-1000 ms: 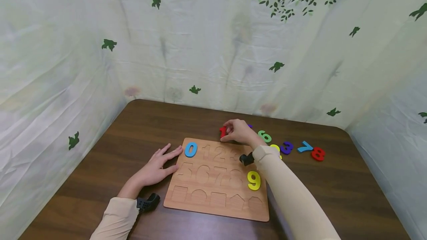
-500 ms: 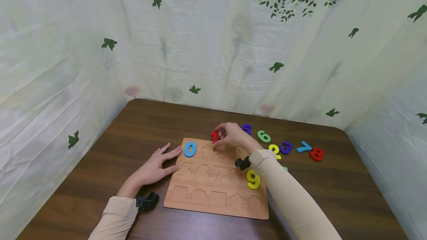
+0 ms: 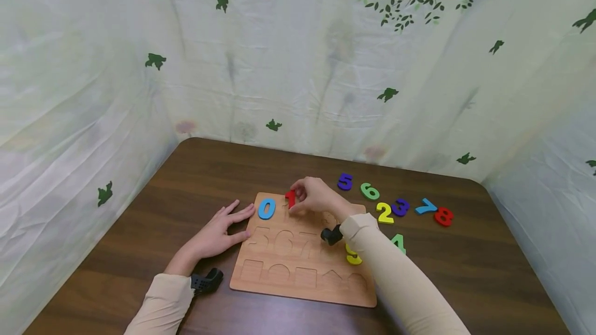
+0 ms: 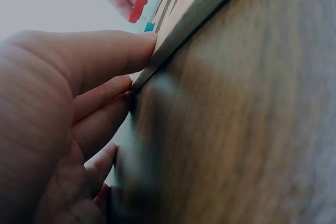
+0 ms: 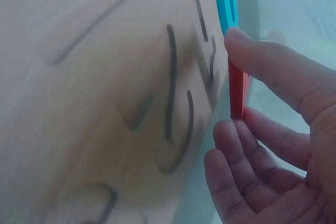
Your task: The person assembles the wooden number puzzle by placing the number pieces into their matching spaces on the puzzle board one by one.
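A red number 1 [image 3: 291, 199] is pinched between the thumb and fingers of my right hand [image 3: 316, 198], over the top row of the wooden number board [image 3: 298, 293]. In the right wrist view the red 1 [image 5: 237, 90] is edge-on, a little above the board's carved outlines. My left hand [image 3: 214, 234] lies with spread, fairly straight fingers, its fingertips touching the board's left edge. The left wrist view shows the thumb [image 4: 115, 51] against that edge. A blue 0 [image 3: 266, 209] sits at the board's top left; a yellow 9 [image 3: 354, 258] at its right is partly hidden by my right sleeve.
Loose numbers lie on the brown table [image 3: 465, 283] beyond and right of the board: purple 5 [image 3: 345, 181], green 6 [image 3: 370, 191], yellow 2 [image 3: 384, 213], purple 3 [image 3: 400, 207], blue 7 [image 3: 426, 206], red 8 [image 3: 444, 216] and green 4 [image 3: 399, 242]. A leaf-patterned curtain [image 3: 298, 66] surrounds the table.
My right hand has carried the red 1 leftward and nearer, from beyond the board to above its top row. The purple 5, yellow 2 and green 4 have come into fuller view. My left hand stays put.
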### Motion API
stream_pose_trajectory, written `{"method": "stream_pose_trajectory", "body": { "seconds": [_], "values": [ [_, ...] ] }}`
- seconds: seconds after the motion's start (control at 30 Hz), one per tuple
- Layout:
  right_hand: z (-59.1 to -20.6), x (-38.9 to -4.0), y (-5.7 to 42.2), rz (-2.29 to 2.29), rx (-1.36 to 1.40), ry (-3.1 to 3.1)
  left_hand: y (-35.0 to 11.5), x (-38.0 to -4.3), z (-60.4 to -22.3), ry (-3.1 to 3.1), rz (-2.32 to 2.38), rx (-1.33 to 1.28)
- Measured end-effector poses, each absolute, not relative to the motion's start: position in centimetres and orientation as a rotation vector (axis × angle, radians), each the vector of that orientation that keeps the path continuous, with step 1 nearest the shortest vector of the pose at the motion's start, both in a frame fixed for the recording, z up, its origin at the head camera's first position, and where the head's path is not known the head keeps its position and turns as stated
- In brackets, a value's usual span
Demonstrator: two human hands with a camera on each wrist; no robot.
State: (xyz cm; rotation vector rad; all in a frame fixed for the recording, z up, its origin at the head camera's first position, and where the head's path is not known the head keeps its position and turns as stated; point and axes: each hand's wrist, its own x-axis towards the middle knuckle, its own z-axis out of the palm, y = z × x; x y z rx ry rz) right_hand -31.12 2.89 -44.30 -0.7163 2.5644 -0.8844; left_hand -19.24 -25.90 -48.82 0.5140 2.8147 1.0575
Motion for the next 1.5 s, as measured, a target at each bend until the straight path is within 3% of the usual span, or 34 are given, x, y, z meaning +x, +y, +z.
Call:
{"method": "stream_pose_trajectory", "body": {
  "seconds": [1.5],
  "values": [
    [-45.2, -29.0, 2.0, -0.753, -0.733, 2.666, -25.9, -19.3, -49.0, 2.825, 1.058, 0.505]
  ]
}}
